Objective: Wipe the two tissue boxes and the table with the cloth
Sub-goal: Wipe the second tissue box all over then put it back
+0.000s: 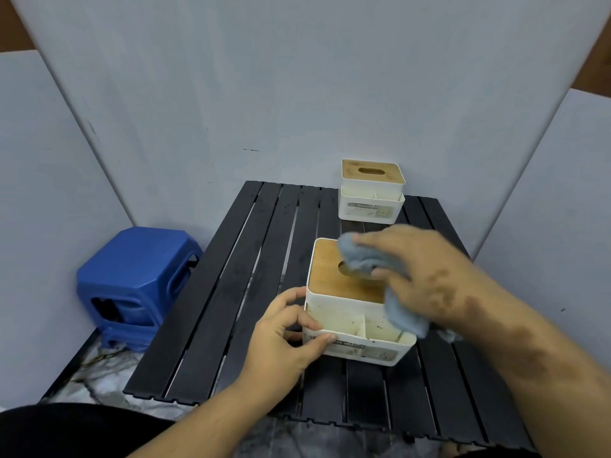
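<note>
Cloth (pixel 370 259) in the right hand (pixel 426 276) is bunched under curled fingers and pressed on the wooden lid (pixel 334 276) of the near tissue box (pixel 350 325), over the lid's slot, with a loose tail hanging down past the palm toward the front compartments. The left hand (pixel 284 328) steadies that box from its left side, thumb and fingers pinching the front-left corner of the white wall. Beyond the right hand's knuckles stands the far tissue box (pixel 372 193), untouched, at the back edge of the black slatted table (pixel 231 292).

To do this pass well, I'd say keep the left hand's pinch firm so the box doesn't slide, and sweep the lid edge to edge, not just around the slot. The compartments under the hanging tail look speckled with grime; a fingertip wrapped in cloth would likely reach their corners better than the bunched wad. 1 box is under way, the other and the table seem left to do.

A blue stool (pixel 139 282) sits off to the left of the steadying hand.
</note>
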Action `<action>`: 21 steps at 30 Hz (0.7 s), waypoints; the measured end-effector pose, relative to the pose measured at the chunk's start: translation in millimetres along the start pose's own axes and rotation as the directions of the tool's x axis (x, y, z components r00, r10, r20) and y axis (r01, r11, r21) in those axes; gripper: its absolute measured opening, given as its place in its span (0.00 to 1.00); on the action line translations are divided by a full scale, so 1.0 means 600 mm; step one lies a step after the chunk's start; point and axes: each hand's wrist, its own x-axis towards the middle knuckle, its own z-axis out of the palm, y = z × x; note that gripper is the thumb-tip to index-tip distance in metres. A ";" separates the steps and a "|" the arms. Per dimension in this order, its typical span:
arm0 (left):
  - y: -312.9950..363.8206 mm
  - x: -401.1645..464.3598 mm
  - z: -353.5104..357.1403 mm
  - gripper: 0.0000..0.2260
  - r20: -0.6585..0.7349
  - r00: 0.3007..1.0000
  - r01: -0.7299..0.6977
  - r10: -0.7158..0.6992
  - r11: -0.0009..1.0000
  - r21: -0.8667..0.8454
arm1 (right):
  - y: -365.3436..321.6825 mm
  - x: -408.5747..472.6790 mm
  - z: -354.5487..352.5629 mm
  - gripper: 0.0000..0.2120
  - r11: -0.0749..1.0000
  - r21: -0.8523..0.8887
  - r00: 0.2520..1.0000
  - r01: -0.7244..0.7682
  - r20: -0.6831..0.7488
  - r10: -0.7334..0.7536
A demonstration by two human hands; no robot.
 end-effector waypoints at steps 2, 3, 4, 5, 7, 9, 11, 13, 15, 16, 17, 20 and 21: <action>-0.001 0.001 0.001 0.13 0.003 1.000 0.001 -0.001 1.000 0.001 | 0.034 -0.008 -0.023 0.27 0.992 -0.058 0.991 -0.112 -0.075 0.107; -0.001 0.001 0.000 0.13 0.001 1.000 0.000 0.000 1.000 0.008 | 0.046 -0.008 -0.021 0.27 0.989 -0.056 0.984 -0.140 -0.118 0.132; -0.001 0.000 -0.002 0.13 -0.004 1.000 0.000 0.000 1.000 0.019 | 0.055 -0.009 -0.009 0.26 0.987 -0.050 0.981 -0.152 -0.131 0.145; -0.001 0.000 -0.002 0.14 -0.005 1.000 0.001 -0.001 1.000 0.027 | 0.065 -0.013 0.011 0.26 0.986 -0.034 0.982 -0.163 -0.098 0.159; 0.000 0.000 -0.002 0.15 -0.006 1.000 0.004 -0.004 0.999 0.032 | 0.086 -0.024 0.059 0.30 0.985 0.075 0.987 -0.157 -0.018 0.159; 0.001 0.000 0.001 0.15 -0.004 1.000 0.005 -0.005 0.999 0.031 | 0.103 -0.031 0.089 0.29 0.967 0.204 0.982 -0.155 -0.074 0.173; 0.001 0.000 0.003 0.15 -0.017 1.000 0.007 -0.007 0.999 0.037 | 0.107 -0.030 0.099 0.25 0.955 0.254 0.967 -0.154 -0.162 0.199; -0.001 -0.002 0.005 0.15 -0.021 1.000 0.003 -0.002 0.999 0.053 | 0.101 -0.037 0.104 0.21 0.954 0.247 0.954 -0.171 -0.199 0.223; -0.001 -0.004 0.004 0.14 -0.021 1.000 -0.006 0.007 0.998 0.065 | 0.091 -0.053 0.108 0.19 0.967 0.209 0.957 -0.146 -0.217 0.192; 0.000 -0.005 0.004 0.14 -0.023 1.000 -0.011 0.012 0.998 0.059 | 0.085 -0.064 0.109 0.20 0.976 0.180 0.963 -0.122 -0.216 0.160; 0.000 -0.005 0.004 0.13 -0.024 1.000 -0.017 0.019 0.999 0.049 | 0.078 -0.076 0.107 0.21 0.984 0.155 0.974 -0.092 -0.192 0.122; 0.002 -0.004 0.004 0.11 -0.014 1.000 -0.025 0.025 0.999 0.035 | 0.085 -0.090 0.090 0.22 0.992 0.124 0.993 -0.004 -0.117 0.019; 0.002 -0.004 0.005 0.12 -0.009 1.000 -0.020 0.021 0.999 0.033 | 0.095 -0.087 0.083 0.21 0.989 0.147 0.992 -0.013 -0.122 0.031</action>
